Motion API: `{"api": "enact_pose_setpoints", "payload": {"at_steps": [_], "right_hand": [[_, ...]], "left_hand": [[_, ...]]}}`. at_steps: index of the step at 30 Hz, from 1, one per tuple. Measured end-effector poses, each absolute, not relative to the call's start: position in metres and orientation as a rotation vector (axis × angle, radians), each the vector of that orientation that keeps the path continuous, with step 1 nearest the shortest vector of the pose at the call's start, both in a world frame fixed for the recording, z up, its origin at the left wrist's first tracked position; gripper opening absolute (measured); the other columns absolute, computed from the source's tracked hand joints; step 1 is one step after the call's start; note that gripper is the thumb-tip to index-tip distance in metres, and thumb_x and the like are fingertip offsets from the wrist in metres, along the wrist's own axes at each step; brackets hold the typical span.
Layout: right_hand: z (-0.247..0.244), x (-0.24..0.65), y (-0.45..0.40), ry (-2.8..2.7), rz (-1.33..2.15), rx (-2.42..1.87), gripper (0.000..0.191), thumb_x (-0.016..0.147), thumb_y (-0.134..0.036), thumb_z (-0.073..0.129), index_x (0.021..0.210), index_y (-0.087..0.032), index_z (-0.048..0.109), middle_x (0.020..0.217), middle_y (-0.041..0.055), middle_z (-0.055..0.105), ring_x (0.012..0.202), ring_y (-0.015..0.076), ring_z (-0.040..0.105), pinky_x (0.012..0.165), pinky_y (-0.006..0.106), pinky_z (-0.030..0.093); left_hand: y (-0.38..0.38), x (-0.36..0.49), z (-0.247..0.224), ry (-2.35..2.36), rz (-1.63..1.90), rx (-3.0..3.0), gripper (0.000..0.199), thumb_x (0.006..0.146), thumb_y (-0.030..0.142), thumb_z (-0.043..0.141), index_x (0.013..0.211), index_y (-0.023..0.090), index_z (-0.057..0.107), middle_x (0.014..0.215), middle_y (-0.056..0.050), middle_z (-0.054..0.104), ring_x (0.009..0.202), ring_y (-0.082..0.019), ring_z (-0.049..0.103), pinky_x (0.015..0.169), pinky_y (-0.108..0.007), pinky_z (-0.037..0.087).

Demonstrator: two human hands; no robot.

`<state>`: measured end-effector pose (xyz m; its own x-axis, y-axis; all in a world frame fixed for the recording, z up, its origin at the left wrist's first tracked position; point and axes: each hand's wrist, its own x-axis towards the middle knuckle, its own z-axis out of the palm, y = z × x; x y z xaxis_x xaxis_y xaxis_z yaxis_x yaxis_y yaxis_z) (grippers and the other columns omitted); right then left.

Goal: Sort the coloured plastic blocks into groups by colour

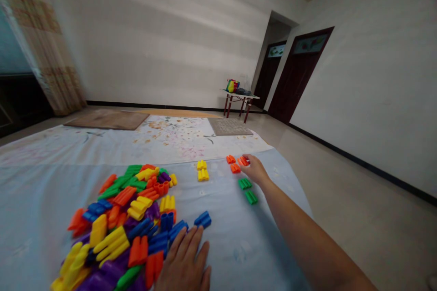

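Two hands are working over a pale blue sheet (pixel 232 241), each placed differently. The left hand (pixel 182 261) is lying flat with its fingers spread apart and empty, apparently bracing the person's weight as the other arm stretches out. A heap of multicoloured plastic blocks (pixel 126 223) is sitting just left of those fingers, while a blue block pair (pixel 203 219) is lying just beyond their tips.

The right hand (pixel 253 169) is reaching well forward, its fingers drawn together at a small orange block (pixel 243 161). They are touching it, though I cannot tell whether they are clamped on it. Two more orange blocks (pixel 232 163) are lying just left of those fingertips, and two green blocks (pixel 247 190) are sitting just behind them, near the wrist. Farther left, yellow blocks (pixel 202 171) are standing between the heap and the fingers. These small single-colour groups are seemingly being kept apart from the heap and from each other.
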<state>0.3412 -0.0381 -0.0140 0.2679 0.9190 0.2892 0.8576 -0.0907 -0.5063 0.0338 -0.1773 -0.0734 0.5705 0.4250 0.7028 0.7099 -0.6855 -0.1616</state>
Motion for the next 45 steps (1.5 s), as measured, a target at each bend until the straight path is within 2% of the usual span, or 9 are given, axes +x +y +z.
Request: {"api": "enact_pose_setpoints", "payload": {"at_steps": [6, 14, 17, 20, 24, 28, 32, 39, 45], "right_hand": [[-0.02, 0.334, 0.012, -1.574, 0.157, -2.053, 0.043, 0.075, -0.022, 0.061, 0.117, -0.015, 0.06, 0.113, 0.0105, 0.065, 0.104, 0.0203, 0.06, 0.088, 0.028, 0.044], [-0.028, 0.325, 0.038, -1.583, 0.215, -2.184, 0.04, 0.07, -0.022, 0.066, 0.11, -0.018, 0.063, 0.111, 0.0105, 0.066, 0.104, 0.0231, 0.06, 0.085, 0.031, 0.044], [-0.022, 0.322, 0.034, -1.577, 0.203, -2.187, 0.045, 0.07, -0.023, 0.067, 0.114, -0.018, 0.062, 0.113, 0.0124, 0.064, 0.105, 0.0258, 0.06, 0.086, 0.034, 0.044], [-0.012, 0.311, 0.022, -1.587, 0.15, -2.136, 0.05, 0.075, -0.026, 0.063, 0.123, -0.015, 0.056, 0.121, 0.016, 0.059, 0.111, 0.0274, 0.056, 0.091, 0.038, 0.043], [-0.007, 0.278, -0.012, -1.73, 0.149, -1.894, 0.043, 0.081, -0.028, 0.058, 0.123, -0.017, 0.055, 0.122, 0.0117, 0.058, 0.109, 0.0199, 0.056, 0.092, 0.032, 0.043], [-0.011, 0.236, -0.067, -2.027, 0.494, -1.443, 0.03, 0.079, -0.028, 0.061, 0.108, -0.018, 0.064, 0.102, 0.007, 0.067, 0.088, 0.0167, 0.062, 0.076, 0.029, 0.048], [-0.015, 0.208, -0.111, -2.143, 0.758, -1.325, 0.026, 0.077, -0.029, 0.065, 0.101, -0.019, 0.069, 0.094, 0.0046, 0.07, 0.083, 0.0157, 0.063, 0.071, 0.026, 0.047], [-0.015, 0.185, -0.124, -2.293, 0.74, -1.174, 0.025, 0.073, -0.025, 0.072, 0.098, -0.024, 0.072, 0.092, 0.0016, 0.071, 0.091, 0.018, 0.061, 0.087, 0.029, 0.043], [-0.018, 0.197, -0.118, -2.0, 0.682, -1.399, 0.021, 0.081, -0.03, 0.06, 0.096, -0.02, 0.072, 0.086, 0.0025, 0.071, 0.083, 0.0172, 0.062, 0.076, 0.027, 0.045]], "left_hand": [[-0.172, 0.041, -0.095, -0.938, -0.991, -2.331, 0.028, 0.079, 0.048, 0.049, 0.084, 0.028, 0.068, 0.102, -0.003, 0.071, 0.102, -0.017, 0.058, 0.115, -0.032, 0.011], [-0.173, 0.034, -0.101, -0.983, -0.873, -2.409, 0.03, 0.076, 0.055, 0.055, 0.091, 0.032, 0.067, 0.108, 0.0, 0.07, 0.105, -0.016, 0.058, 0.115, -0.029, 0.007], [-0.176, 0.035, -0.101, -1.005, -0.872, -2.419, 0.032, 0.077, 0.056, 0.054, 0.092, 0.032, 0.067, 0.111, -0.001, 0.07, 0.106, -0.016, 0.058, 0.113, -0.029, 0.011], [-0.182, 0.036, -0.09, -1.068, -0.817, -2.476, 0.034, 0.078, 0.054, 0.053, 0.098, 0.03, 0.067, 0.117, -0.002, 0.067, 0.109, -0.017, 0.058, 0.108, -0.031, 0.024], [-0.192, 0.038, -0.063, -1.174, -0.557, -2.707, 0.036, 0.081, 0.04, 0.052, 0.112, 0.026, 0.065, 0.13, -0.007, 0.059, 0.12, -0.022, 0.052, 0.103, -0.037, 0.036], [-0.201, 0.044, -0.044, -1.297, -0.464, -2.863, 0.039, 0.086, 0.039, 0.045, 0.116, 0.022, 0.063, 0.134, -0.01, 0.056, 0.125, -0.025, 0.048, 0.106, -0.044, 0.035], [-0.212, 0.051, -0.045, -1.259, -0.483, -2.909, 0.038, 0.087, 0.038, 0.044, 0.113, 0.02, 0.064, 0.128, -0.011, 0.06, 0.123, -0.025, 0.049, 0.108, -0.045, 0.034], [-0.218, 0.055, -0.053, -1.224, -0.622, -2.877, 0.026, 0.084, 0.038, 0.05, 0.099, 0.024, 0.066, 0.11, -0.004, 0.067, 0.11, -0.02, 0.056, 0.107, -0.041, 0.036], [-0.215, 0.052, -0.05, -1.168, -0.715, -2.784, 0.027, 0.084, 0.04, 0.05, 0.101, 0.027, 0.066, 0.113, -0.002, 0.067, 0.111, -0.018, 0.056, 0.11, -0.041, 0.03]]}}
